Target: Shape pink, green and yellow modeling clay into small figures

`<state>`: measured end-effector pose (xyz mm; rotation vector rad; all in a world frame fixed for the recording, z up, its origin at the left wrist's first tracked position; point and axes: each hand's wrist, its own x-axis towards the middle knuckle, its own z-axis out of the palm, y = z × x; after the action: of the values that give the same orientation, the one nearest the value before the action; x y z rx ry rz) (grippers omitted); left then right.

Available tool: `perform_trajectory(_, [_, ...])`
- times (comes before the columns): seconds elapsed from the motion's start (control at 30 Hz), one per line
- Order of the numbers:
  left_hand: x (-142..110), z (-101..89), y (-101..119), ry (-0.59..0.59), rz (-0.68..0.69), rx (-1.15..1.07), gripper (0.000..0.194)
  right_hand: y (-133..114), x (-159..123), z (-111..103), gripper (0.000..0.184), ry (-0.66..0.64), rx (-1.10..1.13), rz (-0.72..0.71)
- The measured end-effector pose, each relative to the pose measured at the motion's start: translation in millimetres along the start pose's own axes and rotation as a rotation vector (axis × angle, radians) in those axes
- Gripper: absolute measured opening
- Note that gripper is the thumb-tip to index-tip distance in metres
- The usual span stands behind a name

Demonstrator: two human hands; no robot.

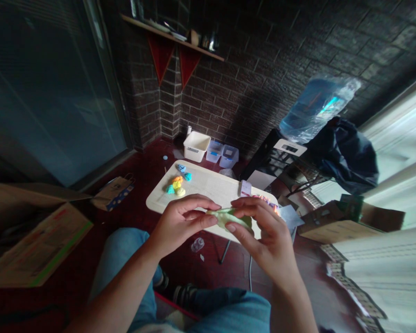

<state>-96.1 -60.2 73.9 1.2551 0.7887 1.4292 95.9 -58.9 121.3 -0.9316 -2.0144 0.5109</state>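
Note:
A flattened, pale green piece of soft material like modelling clay (225, 218) is held up above the near edge of the table. My left hand (185, 215) pinches its left end between thumb and fingers. On the other side my right hand (263, 226) grips it, thumb below and fingers over the top, hiding part of it. Beyond my hands, the cream table (211, 182) carries a yellow and orange lump (177, 181), a pale yellow lump (180, 191), and blue lumps (181, 168) with teal ones (187, 176) beside them.
A small pale box (245, 188) and a colourful pile (265, 201) lie at the table's right. White (196, 146) and clear bins (229, 157) stand behind it. Cardboard boxes flank me, left (45, 245) and right (346, 222). A clear plastic cup (197, 244) lies on the floor.

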Motion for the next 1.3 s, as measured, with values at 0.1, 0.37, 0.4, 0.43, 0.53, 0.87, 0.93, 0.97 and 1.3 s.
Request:
perform_trajectory(0.1, [-1,-0.1,2,-0.005,-0.016,0.021,0.013,-3,2,-1,0.006,-0.01,-0.016,-0.013])
perform_trajectory(0.37, [-2,-4.1,-1,-0.015,-0.01,0.03,0.016,-5,4,-1,0.005,-0.023,0.006,0.036])
perform_trajectory(0.4, [-2,-4.4,-1,-0.015,-0.005,0.028,0.015,-5,4,-1,0.006,-0.024,0.007,0.037])
perform_trajectory(0.43, [-2,-4.5,-1,-0.009,-0.001,0.03,0.015,-5,4,-1,0.006,-0.027,0.008,0.036])
perform_trajectory(0.53, [-1,-3.3,0,0.011,0.021,0.057,0.013,-5,5,0,0.007,-0.046,0.006,0.017])
perform_trajectory(0.87, [-4,4.2,8,0.074,0.089,0.214,0.008,-1,8,1,0.009,-0.115,0.022,-0.028])
perform_trajectory(0.93, [-4,5.2,9,0.085,0.096,0.216,0.007,0,9,1,0.01,-0.123,0.019,-0.044])
perform_trajectory(0.97, [-3,5.5,9,0.092,0.1,0.22,0.007,0,10,1,0.011,-0.126,0.015,-0.052])
perform_trajectory(1.3, [-1,7.5,8,0.106,0.175,0.373,0.01,-4,14,4,0.004,-0.078,-0.045,-0.048])
